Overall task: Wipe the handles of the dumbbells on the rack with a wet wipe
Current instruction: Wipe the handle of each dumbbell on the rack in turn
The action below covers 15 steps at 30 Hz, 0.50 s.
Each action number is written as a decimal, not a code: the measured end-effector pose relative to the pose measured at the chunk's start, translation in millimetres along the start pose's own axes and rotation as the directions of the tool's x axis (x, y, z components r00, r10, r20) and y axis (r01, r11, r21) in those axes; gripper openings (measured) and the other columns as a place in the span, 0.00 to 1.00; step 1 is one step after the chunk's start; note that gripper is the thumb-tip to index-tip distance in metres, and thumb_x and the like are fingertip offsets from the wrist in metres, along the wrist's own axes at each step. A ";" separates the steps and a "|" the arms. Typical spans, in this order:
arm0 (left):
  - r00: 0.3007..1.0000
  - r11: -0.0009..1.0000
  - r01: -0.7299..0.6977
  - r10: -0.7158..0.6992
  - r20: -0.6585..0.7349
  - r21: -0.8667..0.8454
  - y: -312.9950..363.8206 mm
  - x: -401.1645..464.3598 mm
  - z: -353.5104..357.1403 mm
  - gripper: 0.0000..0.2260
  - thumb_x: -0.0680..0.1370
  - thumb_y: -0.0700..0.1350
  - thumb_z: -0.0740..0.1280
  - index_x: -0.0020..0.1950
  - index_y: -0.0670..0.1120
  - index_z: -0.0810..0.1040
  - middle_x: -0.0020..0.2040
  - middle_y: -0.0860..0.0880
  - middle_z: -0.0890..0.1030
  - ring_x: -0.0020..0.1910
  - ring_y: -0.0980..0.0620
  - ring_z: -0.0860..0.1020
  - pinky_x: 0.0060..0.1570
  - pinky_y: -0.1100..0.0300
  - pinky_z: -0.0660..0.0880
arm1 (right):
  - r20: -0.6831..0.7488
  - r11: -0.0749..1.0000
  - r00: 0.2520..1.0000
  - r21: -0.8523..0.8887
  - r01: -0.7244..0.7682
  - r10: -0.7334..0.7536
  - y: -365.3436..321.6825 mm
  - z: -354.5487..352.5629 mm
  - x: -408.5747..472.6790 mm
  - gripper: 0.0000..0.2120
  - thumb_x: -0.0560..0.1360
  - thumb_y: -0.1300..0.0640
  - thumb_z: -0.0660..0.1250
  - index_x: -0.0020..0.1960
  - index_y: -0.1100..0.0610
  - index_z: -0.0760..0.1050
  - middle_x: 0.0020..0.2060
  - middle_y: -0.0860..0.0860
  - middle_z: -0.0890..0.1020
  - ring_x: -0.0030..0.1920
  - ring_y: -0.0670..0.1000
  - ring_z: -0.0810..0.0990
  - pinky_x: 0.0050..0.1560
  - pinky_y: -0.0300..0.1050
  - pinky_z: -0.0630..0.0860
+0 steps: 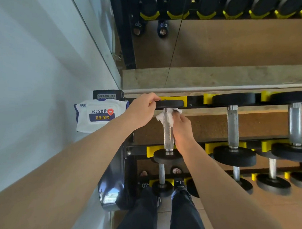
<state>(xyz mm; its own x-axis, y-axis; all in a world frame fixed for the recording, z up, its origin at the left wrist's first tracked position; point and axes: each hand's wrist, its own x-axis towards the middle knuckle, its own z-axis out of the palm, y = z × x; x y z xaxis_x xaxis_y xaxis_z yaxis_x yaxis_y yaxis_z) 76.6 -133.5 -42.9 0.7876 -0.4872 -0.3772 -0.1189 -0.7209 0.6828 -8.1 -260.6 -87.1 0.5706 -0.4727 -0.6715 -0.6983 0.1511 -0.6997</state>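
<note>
Fingers of the left hand pinch the black round weight steady — right hand squeezes the white wet wipe round the shiny metal handle.

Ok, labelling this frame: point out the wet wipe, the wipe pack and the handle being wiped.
wet wipe (pixel 161 118): head view, its left flap.
wipe pack (pixel 101 114): head view, printed label.
handle (pixel 168 136): head view, bare knurled middle.

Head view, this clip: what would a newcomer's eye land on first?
Most striking are the two bare arms reaching to the leftmost dumbbell on the top tier: the left hand grips its far weight plate, while the right hand presses a white wet wipe round the top of the knurled handle. Just left of them lies a white pack of wipes, and more dumbbells sit in yellow cradles to the right.
</note>
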 end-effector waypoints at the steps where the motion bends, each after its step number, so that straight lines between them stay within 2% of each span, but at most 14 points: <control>1: 1.000 1.000 0.000 0.000 -0.003 0.005 0.9 -0.9 -0.1 0.15 0.86 0.44 0.54 0.70 0.50 0.73 0.62 0.50 0.77 0.51 0.57 0.73 0.43 0.71 0.65 | -0.044 0.998 0.998 0.059 -0.032 0.034 -1.2 4.5 -2.4 0.17 0.81 0.46 0.56 0.47 0.56 0.77 0.46 0.60 0.81 0.47 0.57 0.80 0.49 0.52 0.76; 3: 1.000 1.000 -0.016 0.017 -0.013 0.022 2.4 -1.8 -1.5 0.14 0.85 0.45 0.55 0.69 0.50 0.73 0.62 0.50 0.78 0.54 0.58 0.72 0.47 0.68 0.66 | -0.175 0.998 0.984 0.054 0.019 -0.009 -6.9 18.1 -7.7 0.16 0.82 0.49 0.56 0.47 0.57 0.77 0.42 0.57 0.80 0.43 0.52 0.79 0.45 0.46 0.76; 5: 0.999 0.999 -0.033 0.035 -0.035 0.035 3.7 -1.9 -2.1 0.13 0.85 0.46 0.56 0.68 0.49 0.75 0.60 0.50 0.79 0.54 0.57 0.73 0.46 0.68 0.66 | -0.314 0.991 0.942 -0.091 0.094 -0.118 -10.5 31.7 -16.2 0.14 0.83 0.53 0.56 0.49 0.59 0.77 0.41 0.52 0.80 0.41 0.45 0.79 0.44 0.41 0.78; 6: 0.998 0.999 -0.031 0.033 -0.049 0.036 4.1 -1.2 -2.2 0.13 0.85 0.46 0.57 0.66 0.49 0.76 0.59 0.49 0.80 0.53 0.56 0.74 0.43 0.69 0.67 | -0.340 0.972 0.919 -0.186 0.142 -0.199 -8.7 37.0 -22.2 0.13 0.83 0.54 0.56 0.52 0.59 0.77 0.44 0.50 0.81 0.43 0.44 0.80 0.45 0.40 0.79; 7: 0.998 0.999 -0.020 0.022 -0.062 0.034 4.5 -0.2 -1.9 0.12 0.85 0.47 0.57 0.64 0.48 0.76 0.57 0.49 0.81 0.52 0.55 0.76 0.41 0.70 0.67 | -0.321 0.937 0.898 -0.274 0.217 -0.302 -3.6 40.1 -29.5 0.13 0.82 0.55 0.56 0.57 0.59 0.77 0.49 0.51 0.82 0.48 0.45 0.81 0.49 0.41 0.79; 9: 0.997 1.000 0.015 -0.013 -0.081 0.027 4.4 1.5 -2.6 0.12 0.85 0.48 0.57 0.62 0.46 0.77 0.54 0.47 0.81 0.51 0.52 0.77 0.42 0.68 0.68 | -0.179 0.811 0.839 -0.419 0.408 -0.515 8.8 37.5 -41.4 0.15 0.81 0.58 0.57 0.65 0.57 0.75 0.62 0.50 0.79 0.60 0.47 0.79 0.60 0.44 0.77; 10: 0.996 0.999 0.028 -0.026 -0.083 0.023 3.6 1.7 -3.2 0.12 0.85 0.48 0.57 0.61 0.46 0.78 0.55 0.47 0.81 0.52 0.52 0.77 0.43 0.64 0.70 | -0.114 0.741 0.795 -0.461 0.489 -0.596 12.8 31.8 -45.5 0.14 0.80 0.59 0.59 0.65 0.56 0.75 0.63 0.49 0.78 0.62 0.46 0.77 0.62 0.43 0.76; 11: 0.997 0.999 0.034 -0.032 -0.077 0.019 3.1 1.4 -3.8 0.12 0.85 0.48 0.58 0.61 0.46 0.78 0.55 0.48 0.81 0.53 0.52 0.76 0.45 0.62 0.70 | -0.095 0.714 0.772 -0.463 0.525 -0.629 14.1 23.2 -49.3 0.12 0.80 0.60 0.61 0.62 0.55 0.77 0.61 0.48 0.79 0.60 0.45 0.78 0.60 0.41 0.76; 12: 0.997 0.999 0.031 -0.030 -0.068 0.013 3.1 0.6 -4.0 0.12 0.84 0.48 0.58 0.62 0.47 0.77 0.56 0.50 0.81 0.53 0.53 0.76 0.46 0.62 0.70 | -0.139 0.749 0.781 -0.425 0.509 -0.609 11.6 13.7 -52.4 0.10 0.80 0.60 0.62 0.56 0.53 0.79 0.55 0.47 0.82 0.55 0.42 0.80 0.55 0.39 0.77; 13: 0.998 1.000 0.025 -0.025 -0.061 0.004 3.8 -0.2 -3.4 0.12 0.84 0.49 0.59 0.62 0.47 0.77 0.57 0.51 0.80 0.54 0.54 0.75 0.47 0.63 0.69 | -0.236 0.836 0.819 -0.327 0.440 -0.523 5.8 4.9 -52.9 0.08 0.80 0.59 0.62 0.49 0.50 0.79 0.47 0.45 0.82 0.48 0.41 0.80 0.49 0.38 0.76; 15: 0.998 1.000 0.012 -0.013 -0.060 -0.018 7.7 -1.3 -0.5 0.11 0.84 0.49 0.61 0.63 0.48 0.76 0.58 0.53 0.79 0.54 0.57 0.74 0.45 0.66 0.67 | -0.380 0.979 0.907 0.019 0.205 -0.183 -6.0 -5.4 -45.0 0.12 0.81 0.57 0.61 0.42 0.47 0.77 0.39 0.45 0.81 0.44 0.43 0.80 0.44 0.41 0.76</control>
<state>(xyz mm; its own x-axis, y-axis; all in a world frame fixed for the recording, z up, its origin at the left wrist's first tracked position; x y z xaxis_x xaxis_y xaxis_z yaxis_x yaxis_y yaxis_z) 75.0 -138.2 -36.8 0.8237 -0.4476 -0.3480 -0.0984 -0.7174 0.6897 -31.9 -245.0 -51.4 0.4808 -0.7862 -0.3883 -0.5579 0.0673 -0.8272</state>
